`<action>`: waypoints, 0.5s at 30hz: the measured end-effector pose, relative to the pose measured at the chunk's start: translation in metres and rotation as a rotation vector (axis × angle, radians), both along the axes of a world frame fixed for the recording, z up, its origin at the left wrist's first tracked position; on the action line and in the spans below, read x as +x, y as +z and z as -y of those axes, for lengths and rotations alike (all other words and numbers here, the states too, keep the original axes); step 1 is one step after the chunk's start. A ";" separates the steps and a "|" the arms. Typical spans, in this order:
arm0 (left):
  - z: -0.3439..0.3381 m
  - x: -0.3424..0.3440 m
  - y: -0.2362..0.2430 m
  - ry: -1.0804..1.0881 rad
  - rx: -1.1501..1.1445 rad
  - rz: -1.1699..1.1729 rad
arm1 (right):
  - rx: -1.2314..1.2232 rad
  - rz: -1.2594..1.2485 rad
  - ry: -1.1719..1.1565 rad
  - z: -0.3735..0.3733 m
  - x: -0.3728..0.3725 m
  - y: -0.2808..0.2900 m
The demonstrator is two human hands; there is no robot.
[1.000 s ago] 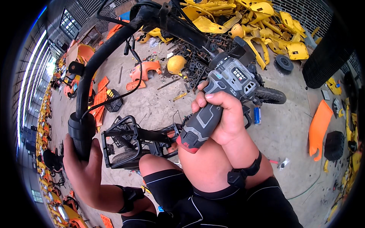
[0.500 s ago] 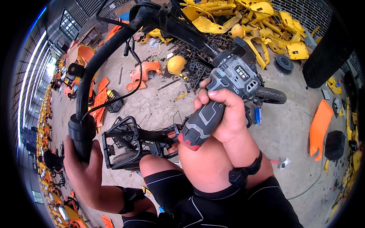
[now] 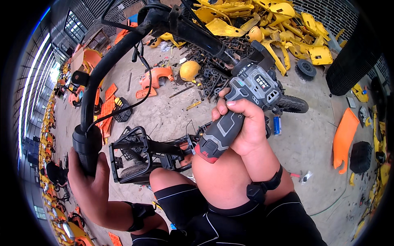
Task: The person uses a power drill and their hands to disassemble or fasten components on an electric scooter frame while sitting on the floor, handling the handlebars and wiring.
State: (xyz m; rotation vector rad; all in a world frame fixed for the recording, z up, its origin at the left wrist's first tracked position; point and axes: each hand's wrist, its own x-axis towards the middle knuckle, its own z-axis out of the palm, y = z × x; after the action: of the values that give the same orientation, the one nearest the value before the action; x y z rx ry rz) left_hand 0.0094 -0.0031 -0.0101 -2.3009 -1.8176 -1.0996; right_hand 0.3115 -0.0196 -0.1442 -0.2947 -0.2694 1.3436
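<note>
My left hand [image 3: 91, 192] is closed round the black handlebar grip [image 3: 87, 149] at the end of a bent black handlebar [image 3: 107, 57]. My right hand [image 3: 251, 129] is wrapped round a grey-and-black cordless drill [image 3: 255, 84] with a red-trimmed base. Its bit slants up and left to the lower end of the black steering tube [image 3: 197, 37]; whether it sits in a fastener there is too small to tell. Thin black cables [image 3: 150, 80] hang from the handlebar. Below lies the black bike frame [image 3: 164, 148], partly hidden by my knee.
Yellow plastic panels [image 3: 283, 24] are heaped at the back, with dark metal parts [image 3: 211, 67] before them. A yellow helmet-like shell [image 3: 190, 71] and orange panels [image 3: 158, 77] lie on the floor. On the right are a blue can [image 3: 277, 125], an orange panel [image 3: 345, 137] and stacked black baskets [image 3: 353, 57].
The drill and my right hand have shifted slightly right and down. My left hand and the handlebar have moved a touch left, with both holds unchanged.
</note>
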 end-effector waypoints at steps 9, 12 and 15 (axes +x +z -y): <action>0.001 0.001 0.001 0.049 0.003 -0.061 | -0.135 0.200 -0.093 0.003 0.004 0.005; 0.000 -0.004 -0.003 0.067 0.035 -0.091 | -0.151 0.235 -0.115 0.002 0.005 0.009; -0.001 -0.007 -0.005 0.065 0.046 -0.053 | -0.151 0.245 -0.125 -0.001 0.007 0.010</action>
State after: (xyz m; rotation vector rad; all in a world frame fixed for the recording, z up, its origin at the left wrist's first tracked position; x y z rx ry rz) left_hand 0.0029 -0.0017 -0.0152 -2.2070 -1.8155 -1.0498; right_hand 0.3188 -0.0185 -0.1346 -0.5957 -0.3490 1.2058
